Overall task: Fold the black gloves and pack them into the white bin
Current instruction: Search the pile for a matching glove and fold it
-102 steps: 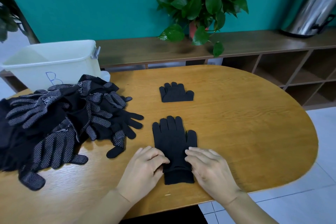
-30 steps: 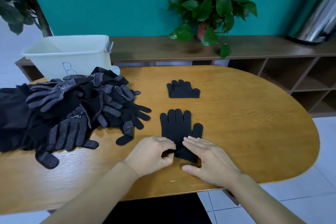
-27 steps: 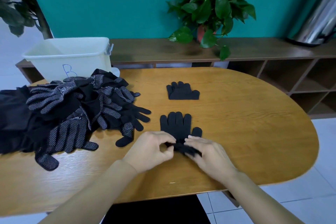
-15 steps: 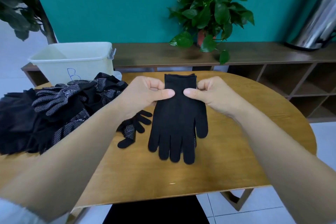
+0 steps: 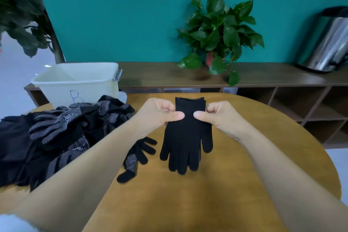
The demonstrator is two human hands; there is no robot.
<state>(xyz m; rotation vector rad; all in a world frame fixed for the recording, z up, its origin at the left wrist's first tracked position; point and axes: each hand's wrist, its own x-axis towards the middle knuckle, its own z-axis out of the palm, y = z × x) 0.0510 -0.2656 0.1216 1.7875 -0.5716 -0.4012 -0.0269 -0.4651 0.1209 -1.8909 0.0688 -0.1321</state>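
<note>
A: What do the hands hold?

B: The left hand [image 5: 157, 114] and right hand [image 5: 219, 116] each pinch one side of the cuff of a pair of plain black knit gloves [image 5: 185, 135], thumbs in front, other fingers curled behind. The pair hangs fingers-down between them, above the rounded wooden bench [image 5: 188, 194].

A: And the rest?

B: Left of the left hand lies a heap of black gloves with pale grip dots [image 5: 62, 133], unfolded, on the bench. Beyond that heap, farther left of the left hand, stands the white plastic bin with a blue letter on its wall [image 5: 79, 83]; its inside is not visible.
</note>
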